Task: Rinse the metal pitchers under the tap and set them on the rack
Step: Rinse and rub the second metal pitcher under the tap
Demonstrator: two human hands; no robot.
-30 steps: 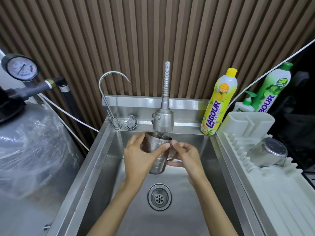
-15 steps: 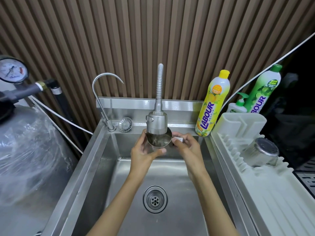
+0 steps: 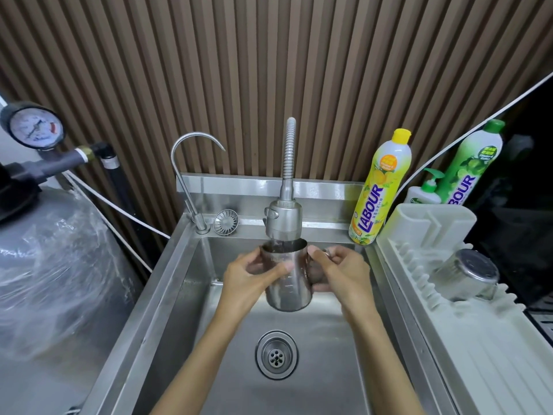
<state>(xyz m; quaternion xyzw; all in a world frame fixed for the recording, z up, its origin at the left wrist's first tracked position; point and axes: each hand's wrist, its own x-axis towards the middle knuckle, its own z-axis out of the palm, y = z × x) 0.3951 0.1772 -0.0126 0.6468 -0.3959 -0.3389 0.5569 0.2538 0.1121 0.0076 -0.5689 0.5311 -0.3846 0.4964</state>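
My left hand wraps the pitcher, thumb across the near wall and fingers round the far side. My right hand is curled against its right side, where the handle should be, though the fingers hide most of it. Between them the pitcher hangs upright over the back half of the sink, with its mouth just under the tap and the rim very near the tap head. Thin streaks below the head suggest water, but I cannot be sure it is running.

By the sink's back right corner stands a yellow bottle. Past the right edge lies the rack, with a second pitcher bottom up and tilted near its back edge.

Here is what I would watch:
- **Slipping:** Wet steel is slick. If the pitcher fills, the added weight could pull it through my left palm and drop it into the sink.
- **Knocking the tap:** The rim is so close to the tap head that a small lift or tilt could strike it.
- **Splashing:** Tipping the water out too fast would splash over the sink's left edge.
- **The move to the rack:** Going right, a low path risks clipping the bottle. A careless set-down could nudge the second pitcher — it already sits tilted, so I judge it easy to roll.
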